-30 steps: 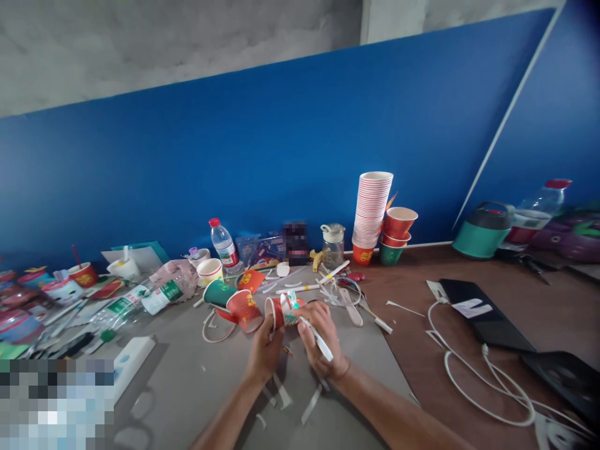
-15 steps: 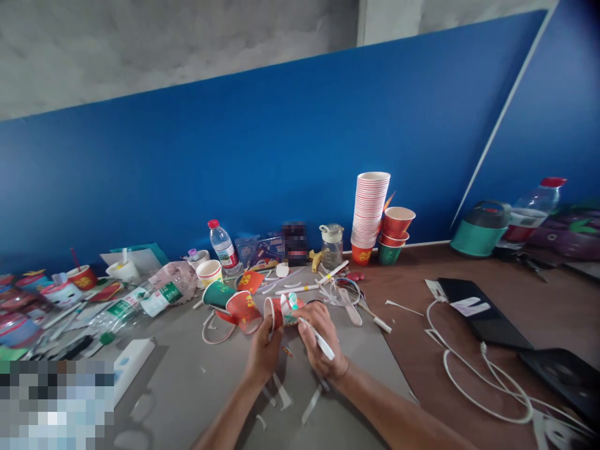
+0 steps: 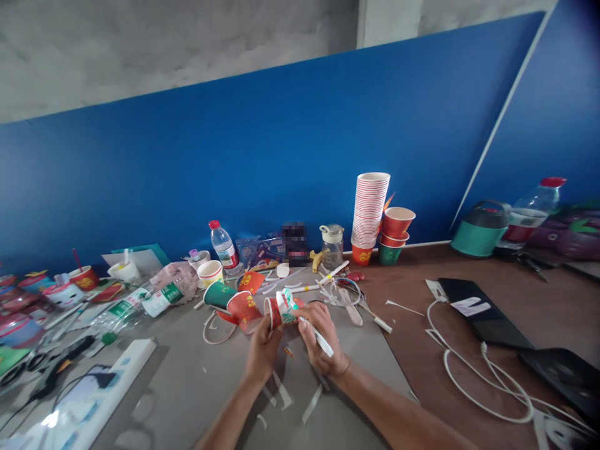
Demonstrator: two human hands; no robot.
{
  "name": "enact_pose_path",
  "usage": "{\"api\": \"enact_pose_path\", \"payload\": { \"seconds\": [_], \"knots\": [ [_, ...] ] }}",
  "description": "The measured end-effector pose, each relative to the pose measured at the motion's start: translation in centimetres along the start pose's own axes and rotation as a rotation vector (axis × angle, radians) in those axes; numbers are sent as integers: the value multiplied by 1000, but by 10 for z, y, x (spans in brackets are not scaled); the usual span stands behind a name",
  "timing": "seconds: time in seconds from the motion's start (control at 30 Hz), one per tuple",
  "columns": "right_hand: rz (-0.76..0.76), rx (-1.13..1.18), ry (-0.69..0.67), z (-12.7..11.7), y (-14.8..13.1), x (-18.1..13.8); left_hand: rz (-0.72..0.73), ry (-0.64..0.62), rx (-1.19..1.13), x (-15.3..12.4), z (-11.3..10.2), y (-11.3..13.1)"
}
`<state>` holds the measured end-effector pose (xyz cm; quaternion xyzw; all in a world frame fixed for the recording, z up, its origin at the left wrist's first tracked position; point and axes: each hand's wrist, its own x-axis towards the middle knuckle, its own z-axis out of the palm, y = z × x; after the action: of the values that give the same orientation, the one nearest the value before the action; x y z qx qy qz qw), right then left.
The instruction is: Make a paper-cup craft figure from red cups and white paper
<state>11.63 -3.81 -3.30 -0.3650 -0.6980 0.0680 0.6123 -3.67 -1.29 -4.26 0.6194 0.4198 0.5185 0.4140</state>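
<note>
My left hand (image 3: 263,350) is closed around a red paper cup (image 3: 272,314) lying on its side, its open mouth toward the left. On the cup's side is a white and green patch (image 3: 285,305); I cannot tell whether it is paint or a stuck-on piece. My right hand (image 3: 321,337) grips a white pen (image 3: 323,344), its tip close to the cup near the patch. Just left of my hands lie another red paper cup (image 3: 245,310) and a green paper cup (image 3: 219,294).
A tall stack of paper cups (image 3: 371,209) stands by the blue partition, beside a glass jar (image 3: 332,245). White paper strips (image 3: 282,392) lie before me. A power strip (image 3: 119,397) and glue gun (image 3: 63,365) sit left; a phone (image 3: 485,312) and cable lie right.
My hands keep almost the same place and hold on the cup and pen. The white and green patch looks slightly shifted to the left and up.
</note>
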Motion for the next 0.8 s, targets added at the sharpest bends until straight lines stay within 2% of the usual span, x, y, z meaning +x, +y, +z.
{"api": "enact_pose_path", "payload": {
  "seconds": [0.13,0.27,0.43,0.8],
  "knots": [
    [11,12,-1,0,0,-1,-4,37,39,-1,0,-2],
    [45,7,28,-1,1,0,5,18,50,0,-2,-1],
    [2,12,-26,-1,0,1,7,16,26,0,-2,-1],
    [31,4,17,-2,-2,3,-1,39,46,-1,0,9]
  ]
}}
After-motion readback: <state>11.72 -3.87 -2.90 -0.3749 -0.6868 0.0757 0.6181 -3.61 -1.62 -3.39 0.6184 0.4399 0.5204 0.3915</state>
